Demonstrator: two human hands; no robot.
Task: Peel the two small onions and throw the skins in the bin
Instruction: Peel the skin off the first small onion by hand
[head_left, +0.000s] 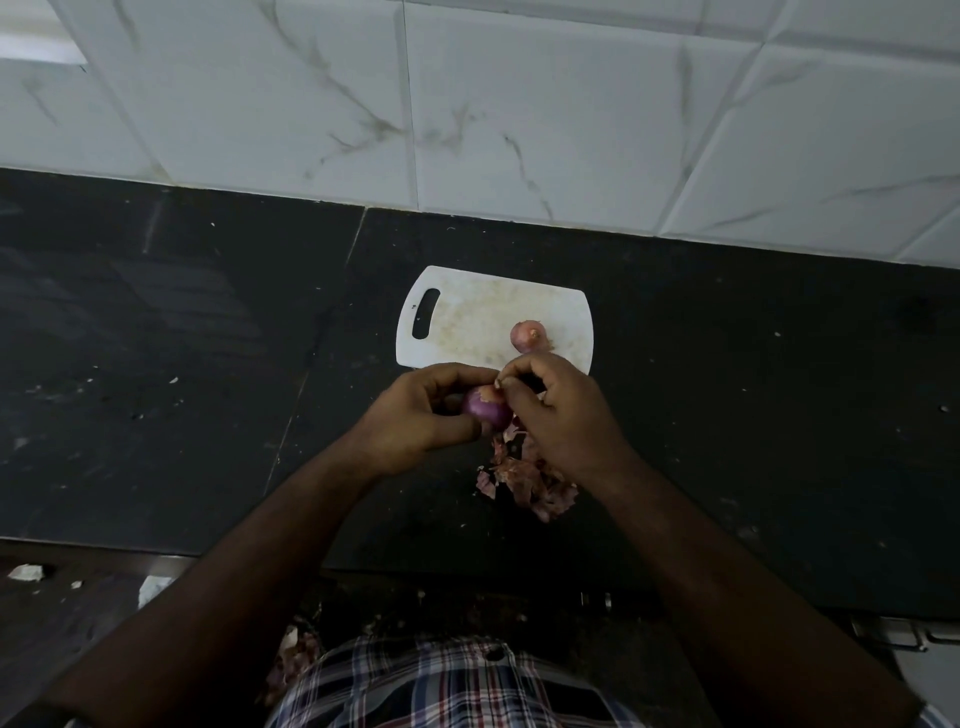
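I am viewing the dark countertop (727, 389) from the head camera; the left hand (415, 421) is gripping a purple, mostly peeled onion (485, 408) with curled fingers, holding it above the counter just in front of the white cutting board (467, 317); the right hand (561, 410) is pinching a scrap of skin at the onion's top; the second onion (527, 335) is lying on the board's near right part; a heap of peeled skins (530, 480) is lying on the counter beneath the right wrist.
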